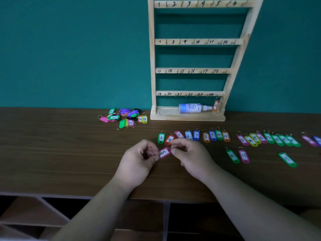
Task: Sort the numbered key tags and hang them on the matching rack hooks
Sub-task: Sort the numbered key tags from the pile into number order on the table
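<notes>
Now both hands pinch pink tag (164,152): L grip (139,159) on ring, R grip (189,153) on end.

Body shown only as two bare hands and forearms. Left hand (139,160) and right hand (189,157) seen uncovered, knuckles and finger creases faintly marked. Left forearm (97,209) and right forearm (251,202) seen bare along whole visible length, broadened toward lower edge of view by wide-angle lens. Nails blurred, shape not told. Wrists uncovered, smooth.
</notes>
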